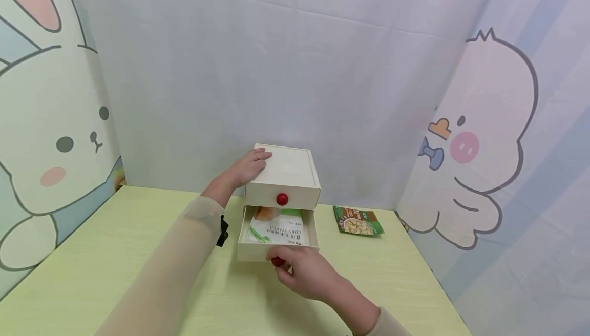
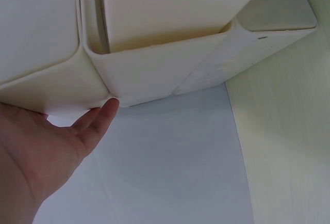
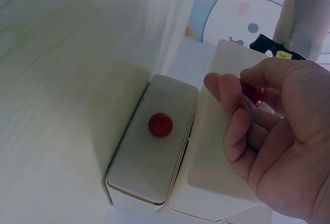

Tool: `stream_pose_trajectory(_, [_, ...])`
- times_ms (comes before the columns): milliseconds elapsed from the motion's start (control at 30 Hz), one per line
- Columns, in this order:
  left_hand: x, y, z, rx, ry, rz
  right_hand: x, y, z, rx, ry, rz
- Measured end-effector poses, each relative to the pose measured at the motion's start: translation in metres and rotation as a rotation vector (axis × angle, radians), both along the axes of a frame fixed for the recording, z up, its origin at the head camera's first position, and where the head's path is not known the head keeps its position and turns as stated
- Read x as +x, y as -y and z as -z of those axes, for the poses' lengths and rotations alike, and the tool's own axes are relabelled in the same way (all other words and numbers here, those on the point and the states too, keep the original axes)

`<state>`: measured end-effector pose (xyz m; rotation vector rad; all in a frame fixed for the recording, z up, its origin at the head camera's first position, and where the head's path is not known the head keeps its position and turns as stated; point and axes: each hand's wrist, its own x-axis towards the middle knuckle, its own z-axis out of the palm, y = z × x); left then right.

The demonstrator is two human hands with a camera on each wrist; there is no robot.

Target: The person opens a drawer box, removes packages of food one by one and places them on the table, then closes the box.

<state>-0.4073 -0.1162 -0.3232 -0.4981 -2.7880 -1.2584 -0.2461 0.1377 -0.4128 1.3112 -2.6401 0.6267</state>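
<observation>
A white drawer box (image 1: 290,167) stands on the table by the back wall. Its upper drawer, with a red knob (image 1: 282,199), is closed. Below it, a pulled-out drawer (image 1: 251,252) holds a bag of corn starch (image 1: 278,227), white with printed lettering. Between thumb and fingers, my right hand (image 1: 309,273) pinches this drawer's red knob (image 3: 254,93). In the right wrist view, a closed lower drawer (image 3: 139,167) has its own red knob (image 3: 160,125). My left hand (image 1: 251,166) rests on the box's top left edge; the left wrist view has its fingers (image 2: 98,126) against the box.
To the right of the box, a green and brown food packet (image 1: 357,222) lies on the pale yellow-green table (image 1: 161,238). A plain grey-white curtain (image 1: 286,69) hangs behind. Cartoon-printed curtains (image 1: 488,136) stand on both sides.
</observation>
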Motion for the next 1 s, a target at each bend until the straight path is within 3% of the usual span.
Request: stream_pose_trajectory(1000, [-0.005, 0.001, 0.002, -0.013, -0.025, 0.016, 0.011, -0.004, 0.002, 0.002, -0.065, -0.032])
